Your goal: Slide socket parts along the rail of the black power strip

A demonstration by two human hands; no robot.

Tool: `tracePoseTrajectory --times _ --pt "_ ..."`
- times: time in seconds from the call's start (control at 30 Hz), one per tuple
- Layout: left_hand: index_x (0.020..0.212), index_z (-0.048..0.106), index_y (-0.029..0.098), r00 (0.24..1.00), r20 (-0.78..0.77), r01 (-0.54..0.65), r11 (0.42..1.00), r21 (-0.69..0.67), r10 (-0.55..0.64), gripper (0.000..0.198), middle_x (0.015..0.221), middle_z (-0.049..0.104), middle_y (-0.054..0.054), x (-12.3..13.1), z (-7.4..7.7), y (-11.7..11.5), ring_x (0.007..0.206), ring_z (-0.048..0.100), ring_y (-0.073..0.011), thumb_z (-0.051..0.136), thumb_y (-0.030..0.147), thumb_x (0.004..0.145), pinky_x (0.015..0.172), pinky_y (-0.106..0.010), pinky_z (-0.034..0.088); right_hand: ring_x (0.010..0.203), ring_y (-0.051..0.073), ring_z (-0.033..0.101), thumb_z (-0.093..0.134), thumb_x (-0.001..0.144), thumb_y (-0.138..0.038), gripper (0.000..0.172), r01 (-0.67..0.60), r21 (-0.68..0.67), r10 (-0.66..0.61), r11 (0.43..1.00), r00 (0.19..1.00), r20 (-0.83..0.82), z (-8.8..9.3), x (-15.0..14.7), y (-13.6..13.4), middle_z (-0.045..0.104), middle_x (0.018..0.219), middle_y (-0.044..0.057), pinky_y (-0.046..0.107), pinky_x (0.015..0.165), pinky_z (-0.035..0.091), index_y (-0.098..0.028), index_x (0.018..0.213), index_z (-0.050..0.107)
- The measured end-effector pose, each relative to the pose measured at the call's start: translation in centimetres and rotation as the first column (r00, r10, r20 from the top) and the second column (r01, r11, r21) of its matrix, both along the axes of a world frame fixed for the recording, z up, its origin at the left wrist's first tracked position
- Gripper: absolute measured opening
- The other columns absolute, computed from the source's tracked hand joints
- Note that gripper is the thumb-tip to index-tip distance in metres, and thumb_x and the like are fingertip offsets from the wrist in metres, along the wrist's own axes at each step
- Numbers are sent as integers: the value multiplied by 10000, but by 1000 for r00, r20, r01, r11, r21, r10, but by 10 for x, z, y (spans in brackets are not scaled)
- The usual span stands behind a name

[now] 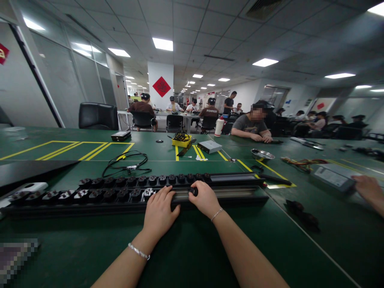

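Two long black power strip rails [120, 196] lie side by side across the green table [186, 256], each lined with several black socket modules [99, 195] on its left part. My left hand [160, 212] rests on the near rail with fingers curled over it. My right hand [204, 198] sits just to the right, fingers closed in a pinch on a small black socket module [194, 191] at the end of the row. The right part of the rails shows a bare metal channel [234, 193].
A coiled black cable [126, 164] lies behind the rails. Further back sit a yellow box [181, 141], a grey box [209, 146] and a metal bowl [262, 154]. Another person's hand [370, 192] holds a grey unit [333, 176] at right. Seated people work at the far tables.
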State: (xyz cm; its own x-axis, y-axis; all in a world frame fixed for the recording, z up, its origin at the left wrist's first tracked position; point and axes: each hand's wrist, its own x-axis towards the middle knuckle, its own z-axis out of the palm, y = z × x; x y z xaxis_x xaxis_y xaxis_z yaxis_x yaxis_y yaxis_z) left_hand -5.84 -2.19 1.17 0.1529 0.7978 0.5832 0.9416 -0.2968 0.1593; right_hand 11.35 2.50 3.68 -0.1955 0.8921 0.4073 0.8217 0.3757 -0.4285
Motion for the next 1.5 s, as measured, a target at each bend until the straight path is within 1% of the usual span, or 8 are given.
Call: tracePoseTrajectory --times 0.4,0.77,0.97,1.5 --pt "1041 570 222 1000 -4 -5 1000 -3 5 307 1260 536 -50 0 -1 0 1169 466 -249 546 299 744 951 -417 349 845 165 528 545 704 -226 115 -17 -14 17 1000 1000 3 -1 2 3 592 835 35 276 774 386 -190 813 546" --pt "1039 571 217 1000 -6 -12 1000 -7 12 310 1252 543 -47 0 1 0 1169 467 -247 544 311 745 954 -413 349 853 170 522 549 702 -223 108 -6 -34 6 999 1000 7 3 2 0 589 841 35 277 767 381 -192 806 543" --pt "1044 569 222 1000 -3 -4 1000 -1 4 312 1260 535 -50 0 -2 0 1168 467 -250 542 313 748 956 -415 345 858 181 513 566 692 -230 128 2 -11 -2 1000 1000 14 2 3 1 589 838 34 282 768 376 -193 813 555" --pt "1031 574 218 1000 -1 -4 1000 4 4 306 1252 541 -51 0 -2 1 1161 474 -250 552 308 740 944 -416 353 852 171 518 562 684 -224 124 12 -34 -12 999 1000 9 0 3 4 587 832 37 280 763 376 -192 802 540"
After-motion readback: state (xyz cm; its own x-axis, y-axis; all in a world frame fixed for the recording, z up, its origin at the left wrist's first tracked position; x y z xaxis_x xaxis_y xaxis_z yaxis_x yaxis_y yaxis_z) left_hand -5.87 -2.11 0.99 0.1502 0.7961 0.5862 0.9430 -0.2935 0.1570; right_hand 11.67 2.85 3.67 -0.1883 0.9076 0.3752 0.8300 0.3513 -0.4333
